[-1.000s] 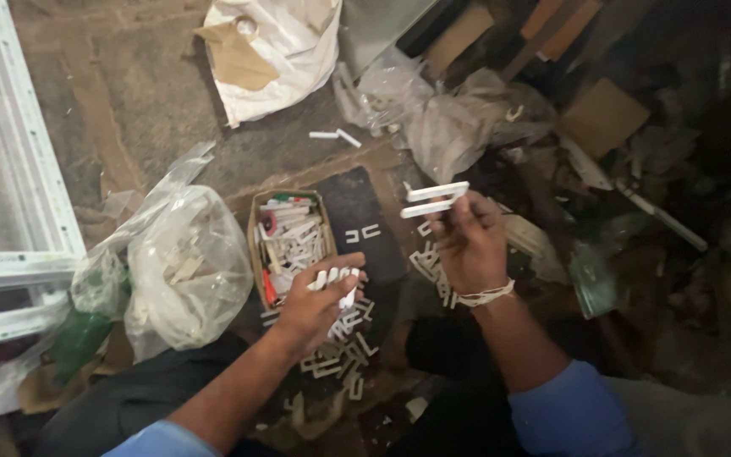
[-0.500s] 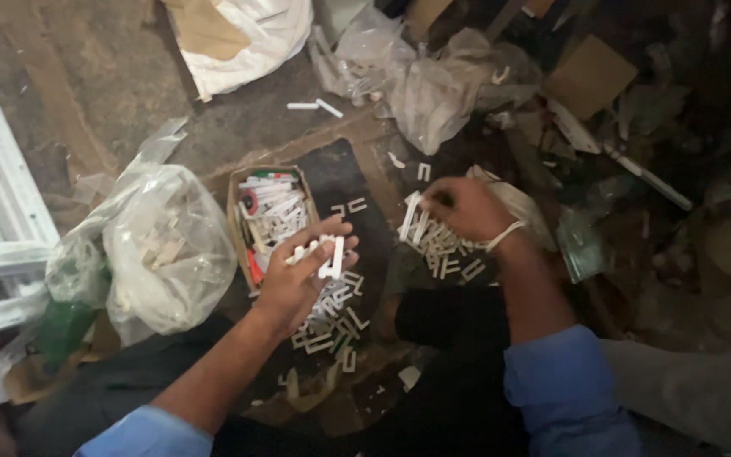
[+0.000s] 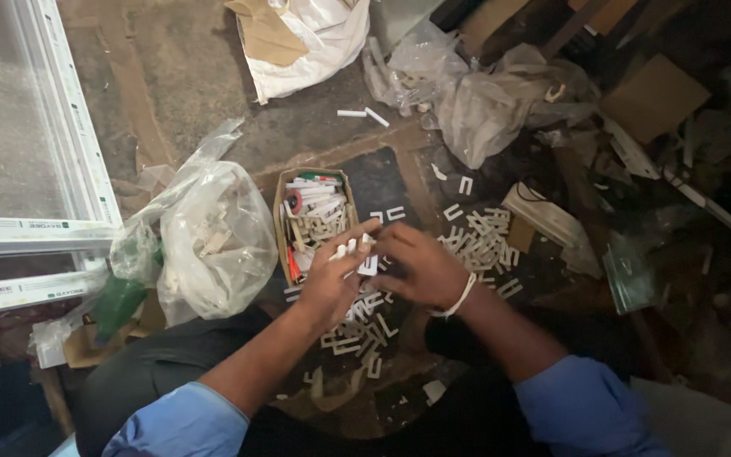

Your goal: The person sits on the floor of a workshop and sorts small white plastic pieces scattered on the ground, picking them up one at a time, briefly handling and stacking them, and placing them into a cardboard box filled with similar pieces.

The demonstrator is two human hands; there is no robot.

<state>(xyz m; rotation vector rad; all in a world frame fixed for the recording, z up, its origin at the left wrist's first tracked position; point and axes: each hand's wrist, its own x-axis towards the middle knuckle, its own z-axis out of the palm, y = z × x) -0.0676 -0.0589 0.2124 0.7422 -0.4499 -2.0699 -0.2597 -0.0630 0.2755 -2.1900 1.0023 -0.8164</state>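
Both hands are meeting over the floor: left hand (image 3: pixel 332 283) is gripping a bundle of white clips (image 3: pixel 357 254), right hand (image 3: pixel 420 267) is closing on the same bundle. Risk: clips slipping and scattering into the loose pile (image 3: pixel 480 241) just right of them, if either grip loosens.

Cardboard box (image 3: pixel 283 222) of small parts left of the left hand (image 3: pixel 332 283) and right hand (image 3: pixel 416 264), plastic bag (image 3: pixel 213 241) further left, window frame (image 3: pixel 69 161) beyond it, loose plastic clips (image 3: pixel 480 241) right of the hands, sack (image 3: pixel 315 38) behind.
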